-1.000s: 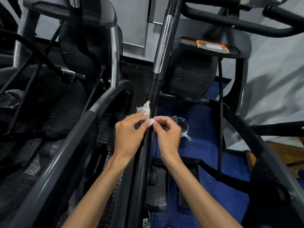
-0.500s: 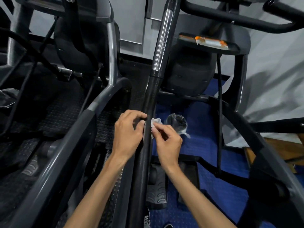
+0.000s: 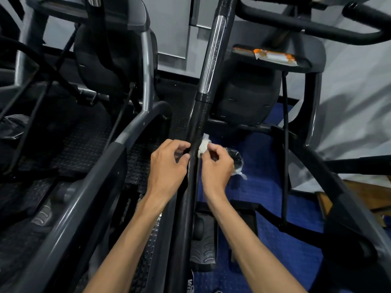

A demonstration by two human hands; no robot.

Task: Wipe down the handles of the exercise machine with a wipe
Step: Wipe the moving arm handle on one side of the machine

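The left hand point(image 3: 167, 170) is curling round the left side of the long black tubular handle bar point(image 3: 195, 132) of the exercise machine, thumb and fingertips closing against the tube. Whether any wipe is passing under these fingers cannot be told; none is showing on that side.

The bar is running from near the viewer's feet up and away, leaning slightly rightward, with a bright chrome sleeve point(image 3: 211, 56) on its upper length. Both hands are working low on the black section, so in my judgement most of the bar is lying above the grip, and wiping should be travelling along that axis.

The small crumpled white wipe point(image 3: 203, 145) is sitting against the bar's right side. The right hand point(image 3: 218, 168) is pinching it between thumb and fingertips, so it is the hand nearer the wipe.

Further right, an orange-and-white packet point(image 3: 275, 57) is resting on a dark console tray point(image 3: 296, 67); its print is not legible. No brand is readable on the machine.
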